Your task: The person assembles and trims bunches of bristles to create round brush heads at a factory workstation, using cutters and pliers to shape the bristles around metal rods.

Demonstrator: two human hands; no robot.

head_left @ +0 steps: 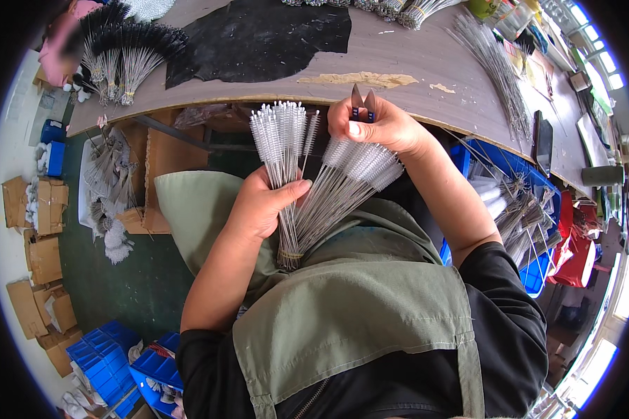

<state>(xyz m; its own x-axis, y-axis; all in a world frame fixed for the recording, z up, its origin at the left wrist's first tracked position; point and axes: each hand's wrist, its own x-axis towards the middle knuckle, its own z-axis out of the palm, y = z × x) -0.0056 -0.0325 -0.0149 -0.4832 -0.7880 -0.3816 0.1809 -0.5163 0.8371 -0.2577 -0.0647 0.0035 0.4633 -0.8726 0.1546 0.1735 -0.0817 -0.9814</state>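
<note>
In the head view, the left hand (pixel 257 204) has its fingers closed round the stems of one cluster of wire brushes (pixel 278 143), long axis roughly upright, bristles up. A second cluster (pixel 360 166) fans to the upper right from the same gathered stem ends, over the apron (pixel 360 300). The right hand (pixel 388 129) is nearer those bristles, just above them, its fingers gripping scissors (pixel 357 98) with blades pointing toward the bench (pixel 405 52).

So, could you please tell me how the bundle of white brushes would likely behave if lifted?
The bundle of white brushes would probably feel light for its size, as the stems look like thin wire. It may splay, since it fans out above the band.
</note>
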